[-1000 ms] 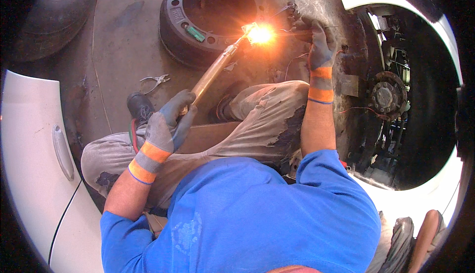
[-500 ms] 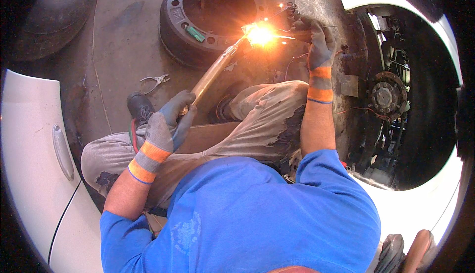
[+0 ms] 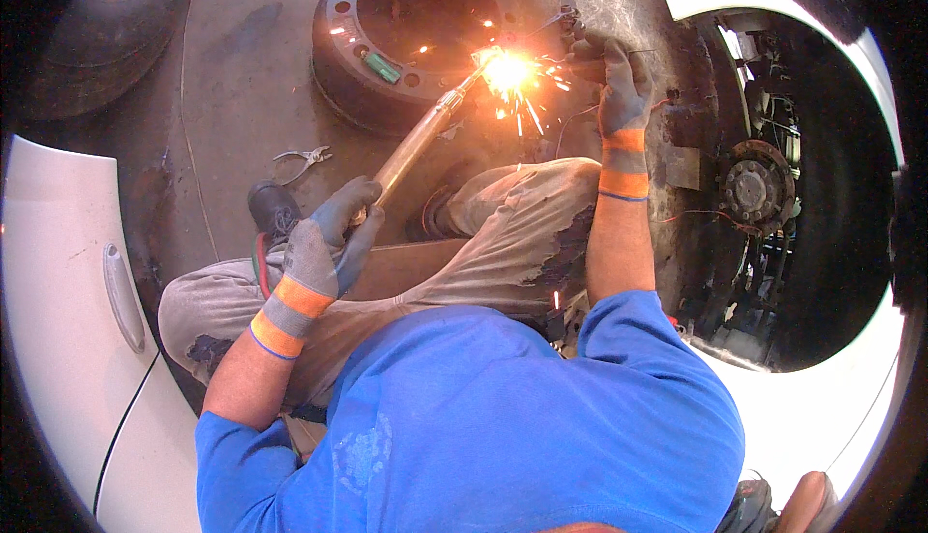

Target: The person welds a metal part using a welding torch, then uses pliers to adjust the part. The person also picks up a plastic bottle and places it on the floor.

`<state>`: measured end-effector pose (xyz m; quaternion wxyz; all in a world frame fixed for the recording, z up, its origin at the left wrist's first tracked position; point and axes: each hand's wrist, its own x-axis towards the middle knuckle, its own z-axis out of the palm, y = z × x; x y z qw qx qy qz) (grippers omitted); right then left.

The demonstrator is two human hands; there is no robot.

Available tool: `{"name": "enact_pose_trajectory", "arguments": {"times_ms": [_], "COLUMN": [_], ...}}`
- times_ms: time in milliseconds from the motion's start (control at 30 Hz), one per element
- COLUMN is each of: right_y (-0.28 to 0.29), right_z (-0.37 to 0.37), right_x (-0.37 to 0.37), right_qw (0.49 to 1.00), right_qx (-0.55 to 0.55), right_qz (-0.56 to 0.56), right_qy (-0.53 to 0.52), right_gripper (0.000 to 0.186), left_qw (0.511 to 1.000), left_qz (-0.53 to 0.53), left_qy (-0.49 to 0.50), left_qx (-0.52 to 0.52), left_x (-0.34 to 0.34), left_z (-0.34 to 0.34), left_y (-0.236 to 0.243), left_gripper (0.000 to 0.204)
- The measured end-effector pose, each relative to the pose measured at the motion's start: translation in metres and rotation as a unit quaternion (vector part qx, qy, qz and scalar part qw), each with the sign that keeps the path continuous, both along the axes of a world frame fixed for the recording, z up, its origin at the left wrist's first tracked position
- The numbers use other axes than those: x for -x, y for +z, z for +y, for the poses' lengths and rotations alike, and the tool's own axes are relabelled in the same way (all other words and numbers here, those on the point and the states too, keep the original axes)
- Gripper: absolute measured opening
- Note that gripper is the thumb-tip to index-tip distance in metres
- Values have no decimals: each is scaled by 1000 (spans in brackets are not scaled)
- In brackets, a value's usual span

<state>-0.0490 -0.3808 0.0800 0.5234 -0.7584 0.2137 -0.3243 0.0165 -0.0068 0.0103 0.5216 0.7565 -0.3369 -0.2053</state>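
My gloved left hand (image 3: 338,229) is closed around the brass handle of a gas torch (image 3: 414,158). The torch points away from me and to the right. At its tip burns a bright glare (image 3: 508,71) with sparks flying off, and whatever lies under the glare is hidden. To the right of it, my gloved right hand (image 3: 623,84) is curled with its fingers toward the glare. A dark thing sits at those fingertips, too unclear to name. Behind the flame stands a large brake drum (image 3: 338,79), with a green lighter (image 3: 382,67) on its rim.
Pliers (image 3: 303,159) lie on the concrete floor left of the drum. A tyre (image 3: 87,59) is at the far left, a white car door (image 3: 68,233) at the left. On the right, a white wheel arch surrounds a bare wheel hub (image 3: 752,185). A red hose (image 3: 260,264) runs by my leg.
More sparks now scatter from the glare, downward and over the drum. Both hands and the torch stay nearly in place.
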Motion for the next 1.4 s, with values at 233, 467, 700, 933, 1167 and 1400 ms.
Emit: {"name": "enact_pose_trajectory", "arguments": {"times_ms": [233,467,700,933,1167,1400], "right_y": [4,6,7,7,4,2], "right_z": [1,5,7,5,2,2], "right_x": [0,0,-1,0,1,0], "right_qw": [1000,1000,1000,1000,1000,999], "right_qx": [-20,4,10,4,-3,3], "right_qz": [12,14,4,11,12,-11], "right_qy": [6,5,11,18,21,36], "right_gripper": [28,31,31,31,29,29], "left_qw": [1000,1000,1000,1000,1000,1000], "left_qz": [17,15,8,27,30,15], "left_qy": [-7,0,1,-2,-7,-6], "left_qx": [-7,-15,-11,-7,0,-8], "left_x": [-1,-1,0,0,-1,-1], "left_z": [0,-1,0,0,1,0], "left_y": [4,7,3,4,1,3], "left_gripper": [26,25,26,27,27,28]}}
